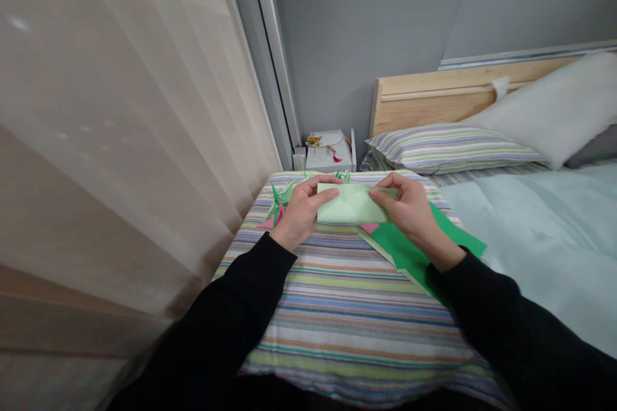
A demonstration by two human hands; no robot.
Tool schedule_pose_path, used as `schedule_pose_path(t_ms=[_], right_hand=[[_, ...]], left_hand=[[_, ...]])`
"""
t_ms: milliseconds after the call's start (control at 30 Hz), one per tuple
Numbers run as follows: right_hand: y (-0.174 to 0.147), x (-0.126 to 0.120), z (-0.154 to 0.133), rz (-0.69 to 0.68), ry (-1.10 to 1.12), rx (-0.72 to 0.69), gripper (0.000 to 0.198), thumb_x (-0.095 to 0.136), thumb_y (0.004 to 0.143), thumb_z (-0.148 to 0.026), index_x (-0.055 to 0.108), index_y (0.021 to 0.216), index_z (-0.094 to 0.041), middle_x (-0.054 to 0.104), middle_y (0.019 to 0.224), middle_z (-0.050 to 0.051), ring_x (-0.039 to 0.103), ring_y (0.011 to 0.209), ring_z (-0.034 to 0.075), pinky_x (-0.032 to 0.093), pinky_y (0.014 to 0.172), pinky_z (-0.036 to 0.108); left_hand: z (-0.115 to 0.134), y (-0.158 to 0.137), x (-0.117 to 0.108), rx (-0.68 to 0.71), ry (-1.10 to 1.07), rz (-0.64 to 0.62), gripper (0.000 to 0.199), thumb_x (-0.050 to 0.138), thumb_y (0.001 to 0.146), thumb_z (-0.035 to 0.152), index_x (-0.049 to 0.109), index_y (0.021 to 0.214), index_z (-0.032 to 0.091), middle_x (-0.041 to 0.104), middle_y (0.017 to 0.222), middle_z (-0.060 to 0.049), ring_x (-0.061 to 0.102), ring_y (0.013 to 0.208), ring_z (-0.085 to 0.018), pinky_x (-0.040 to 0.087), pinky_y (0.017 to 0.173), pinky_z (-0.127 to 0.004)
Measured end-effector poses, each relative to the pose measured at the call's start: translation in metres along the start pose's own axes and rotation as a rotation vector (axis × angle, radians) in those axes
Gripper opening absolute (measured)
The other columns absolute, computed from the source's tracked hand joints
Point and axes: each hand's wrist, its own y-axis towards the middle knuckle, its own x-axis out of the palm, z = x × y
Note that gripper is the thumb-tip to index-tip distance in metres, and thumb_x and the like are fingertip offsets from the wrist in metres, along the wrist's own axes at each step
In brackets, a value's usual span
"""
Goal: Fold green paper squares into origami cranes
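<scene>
A pale green sheet of paper (354, 204), folded into a long rectangle, is held up between my two hands above the striped cloth. My left hand (308, 202) pinches its left end between thumb and fingers. At the right end, my right hand (405, 202) grips the paper the same way. Beneath my right hand and forearm lies a stack of green paper sheets (450, 231), with a pink corner (370, 228) and a pale green edge showing. Folded green and pink paper pieces (278, 202) sit just beyond my left hand, partly hidden by it.
A striped cloth (347, 308) covers the surface before me. Behind it stands a small white cabinet (330, 157) with a red-tasselled item on top. On the right is a bed with a light blue cover (540, 237) and striped pillow (457, 144); a beige curtain (135, 109) hangs left.
</scene>
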Motion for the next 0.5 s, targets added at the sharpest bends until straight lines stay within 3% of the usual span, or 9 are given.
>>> schedule_pose_path(t_ms=[200, 500], right_hand=[[-0.002, 0.000, -0.005, -0.010, -0.095, -0.042, 0.019, 0.071, 0.078, -0.037, 0.063, 0.070, -0.021, 0.065, 0.067, 0.000, 0.055, 0.065, 0.018, 0.039, 0.064, 0.032], [-0.001, -0.001, -0.006, -0.063, -0.197, -0.034, 0.025, 0.065, 0.083, -0.042, 0.063, 0.070, -0.021, 0.064, 0.063, 0.001, 0.055, 0.061, 0.019, 0.038, 0.061, 0.032]], left_hand=[[-0.009, 0.004, -0.003, 0.076, 0.170, 0.006, 0.026, 0.080, 0.073, 0.028, 0.066, 0.093, 0.019, 0.064, 0.078, 0.002, 0.058, 0.063, -0.011, 0.043, 0.059, -0.022], [-0.011, 0.007, -0.007, 0.171, 0.351, 0.034, 0.023, 0.075, 0.078, 0.028, 0.068, 0.097, 0.017, 0.066, 0.082, 0.000, 0.057, 0.065, -0.013, 0.044, 0.060, -0.023]])
